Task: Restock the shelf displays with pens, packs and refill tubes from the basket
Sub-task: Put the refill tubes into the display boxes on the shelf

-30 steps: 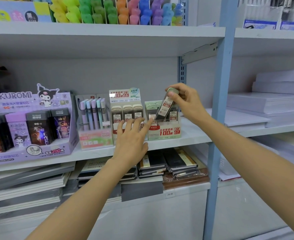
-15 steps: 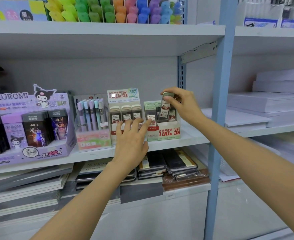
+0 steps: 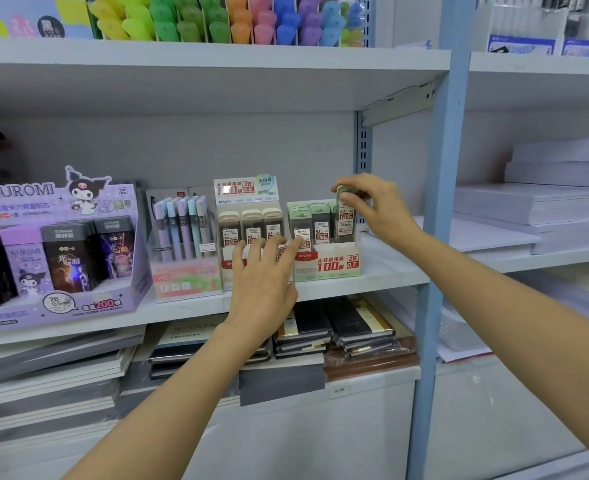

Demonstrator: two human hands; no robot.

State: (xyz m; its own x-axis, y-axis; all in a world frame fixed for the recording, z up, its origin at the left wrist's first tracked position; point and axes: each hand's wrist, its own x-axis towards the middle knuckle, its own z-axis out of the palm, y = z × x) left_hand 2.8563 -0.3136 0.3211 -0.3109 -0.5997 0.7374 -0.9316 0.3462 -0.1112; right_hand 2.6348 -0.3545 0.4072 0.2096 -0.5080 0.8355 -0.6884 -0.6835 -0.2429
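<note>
Refill tube [image 3: 345, 220] pinched by right hand [image 3: 381, 211], left hand [image 3: 262, 289] fingers [image 3: 293, 249] splayed against display box [image 3: 333, 268]

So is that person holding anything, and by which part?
The right hand pinches a refill tube by its green cap, lower end in the green box. The left hand holds nothing.

Clear glossy plastic refill tube [image 3: 345, 216], printed cardboard display box [image 3: 327, 266].
</note>
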